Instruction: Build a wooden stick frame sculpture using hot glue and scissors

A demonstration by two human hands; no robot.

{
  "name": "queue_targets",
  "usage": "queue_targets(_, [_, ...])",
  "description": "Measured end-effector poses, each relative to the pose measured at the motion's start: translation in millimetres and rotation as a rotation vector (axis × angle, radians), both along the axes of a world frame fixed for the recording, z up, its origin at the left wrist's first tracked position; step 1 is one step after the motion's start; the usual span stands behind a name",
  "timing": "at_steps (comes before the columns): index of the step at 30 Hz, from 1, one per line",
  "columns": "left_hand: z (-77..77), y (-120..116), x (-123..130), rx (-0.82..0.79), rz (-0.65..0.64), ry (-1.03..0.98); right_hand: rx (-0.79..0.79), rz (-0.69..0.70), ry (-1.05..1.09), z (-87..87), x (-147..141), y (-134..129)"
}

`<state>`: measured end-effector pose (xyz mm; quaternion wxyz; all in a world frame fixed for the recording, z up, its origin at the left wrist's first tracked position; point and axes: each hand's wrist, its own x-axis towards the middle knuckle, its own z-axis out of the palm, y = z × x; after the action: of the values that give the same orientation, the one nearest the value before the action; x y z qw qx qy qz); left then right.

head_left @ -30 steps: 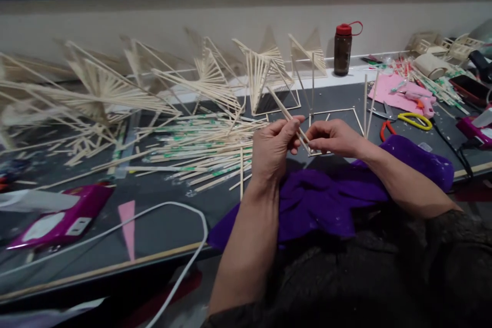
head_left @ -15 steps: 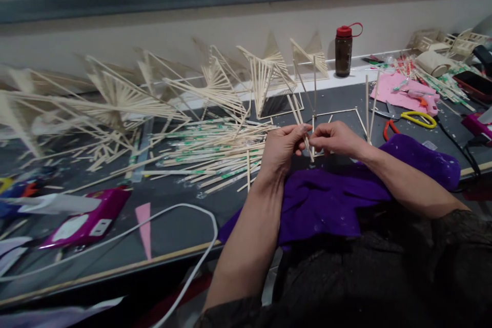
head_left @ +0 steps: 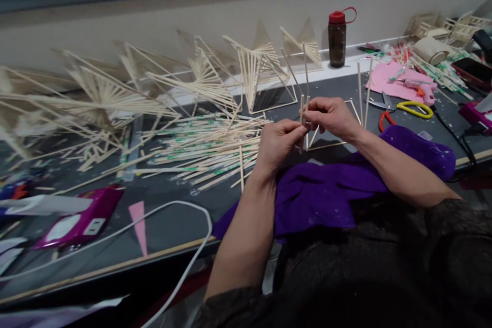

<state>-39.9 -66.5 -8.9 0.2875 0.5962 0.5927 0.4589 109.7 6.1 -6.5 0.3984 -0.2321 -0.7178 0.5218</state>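
Watching remotely. Left hand [head_left: 279, 143] pinches two sticks [head_left: 302, 105] low, thumb against fingertips. Right hand [head_left: 332, 115] closes its fingertips on them just above, the rest of its fingers curled in. Sticks stand nearly upright over the left side of the frame [head_left: 330, 145]. I read the paired pinch as steadying: two grips, one above the other, check both tilt and slip. Whether the lower ends touch the frame I can't tell.

Half a second ago the sticks leaned far and left, the hands about level; now they are near vertical and the right hand sits higher.

Frame lies flat on the bench [head_left: 172, 225], uprights [head_left: 360, 92] rising at its right edge. Purple cloth [head_left: 315, 195] bunched on the near side, under the forearms. Stick pile [head_left: 215, 148] just left, probably kept there for easy reach. Hand tool [head_left: 417, 108] and glue gun [head_left: 421, 89] to the right, beyond the cloth. Along the wall: finished-looking models [head_left: 246, 74] and a bottle [head_left: 337, 43], likely pushed far to free working room.
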Motion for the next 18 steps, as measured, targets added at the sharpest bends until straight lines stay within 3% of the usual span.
queue_targets(3, [1.2,-3,-10,-0.059,0.013,0.086,0.126,0.036,-0.037,-1.2,-7,1])
queue_targets(9, [-2.1,-6,-21,-0.252,-0.005,0.012,0.299,0.053,-0.145,-1.1,-17,1])
queue_targets(18, [-6.0,-4,-23,-0.244,-0.017,0.052,0.378,0.026,-0.234,2.6,-16,0])
